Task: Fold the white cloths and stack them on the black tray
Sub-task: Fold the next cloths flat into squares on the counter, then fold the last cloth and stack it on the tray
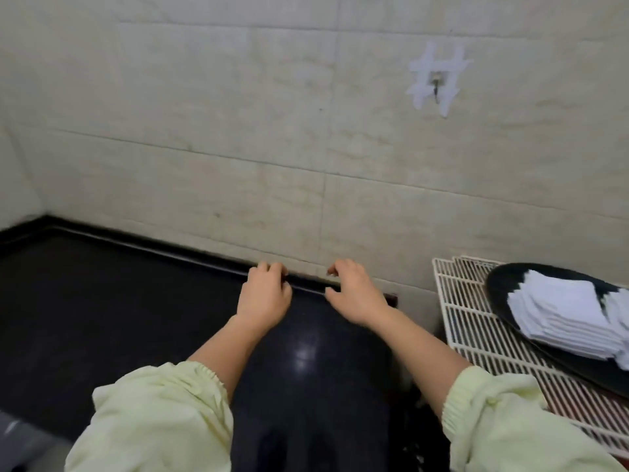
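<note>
A black oval tray (503, 284) lies at the right on a white wire rack. On it sits a stack of folded white cloths (561, 315), partly cut off by the frame's right edge. My left hand (263, 294) and my right hand (354, 291) hover side by side over the back edge of the black counter (102, 301), to the left of the tray. The fingers of both hands are loosely curled and hold nothing. No loose cloth is in view on the counter.
The white wire rack (466, 321) stands right of the counter and carries the tray. A tiled wall (272, 131) rises just behind the hands, with a small hook (435, 86) taped to it. Pale green sleeves cover both forearms.
</note>
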The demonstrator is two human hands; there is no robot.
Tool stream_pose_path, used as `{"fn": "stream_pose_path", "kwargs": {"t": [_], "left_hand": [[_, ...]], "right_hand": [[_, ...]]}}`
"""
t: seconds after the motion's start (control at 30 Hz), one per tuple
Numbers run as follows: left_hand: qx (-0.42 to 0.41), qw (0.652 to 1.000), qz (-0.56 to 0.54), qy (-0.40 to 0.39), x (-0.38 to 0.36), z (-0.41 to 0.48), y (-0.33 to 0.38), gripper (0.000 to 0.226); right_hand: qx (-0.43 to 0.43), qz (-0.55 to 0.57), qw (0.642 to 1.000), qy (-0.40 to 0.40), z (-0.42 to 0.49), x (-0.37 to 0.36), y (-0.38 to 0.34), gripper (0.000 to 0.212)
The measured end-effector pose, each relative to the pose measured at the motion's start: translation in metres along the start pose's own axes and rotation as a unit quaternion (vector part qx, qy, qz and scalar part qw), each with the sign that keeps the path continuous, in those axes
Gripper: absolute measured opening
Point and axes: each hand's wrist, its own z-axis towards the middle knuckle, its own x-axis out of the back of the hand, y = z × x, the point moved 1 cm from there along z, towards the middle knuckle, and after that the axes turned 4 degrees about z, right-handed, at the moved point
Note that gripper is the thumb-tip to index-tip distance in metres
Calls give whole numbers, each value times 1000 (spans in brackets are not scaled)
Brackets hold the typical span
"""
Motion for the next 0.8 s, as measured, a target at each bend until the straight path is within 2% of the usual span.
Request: {"fn": "stream_pose_path", "kwargs": {"t": [0.17,0.33,0.6,0.8], "left_hand": [[83,994,70,11,53,-39,-126,28],[206,972,104,54,125,-88,-250,30],[365,910,156,116,217,-172,-399,36],[477,852,152,154,267,-217,-499,38]], "right_hand": [[79,3,995,-54,18,-83,-105,35],[170,18,978,-123,31,-165,-230,36],[317,12,926,-205,36,-281,-407,46],[402,-49,875,-265,51,-359,-533,60]]}}
